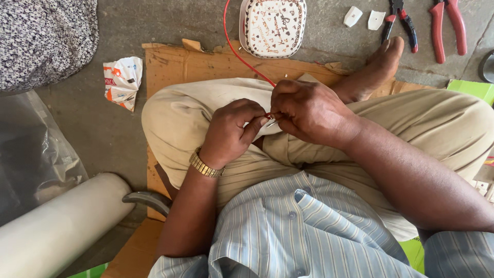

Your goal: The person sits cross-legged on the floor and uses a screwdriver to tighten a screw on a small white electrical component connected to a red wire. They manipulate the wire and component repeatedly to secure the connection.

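Below the patterned white lid (274,27), we pinched the red wire (242,55) end in both the left hand (231,131) and right hand (309,113), its tip work unfinished.

Red wire (242,54); red-handled pliers (448,25); striped blue shirt (288,231); beige trousers (206,103).

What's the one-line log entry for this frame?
left hand: pinches red wire end | right hand: grips same end | pliers: on floor, untouched

Makeshift floor workshop: pliers (448,28), wire cutters (400,20), cardboard (180,67) on bare concrete.
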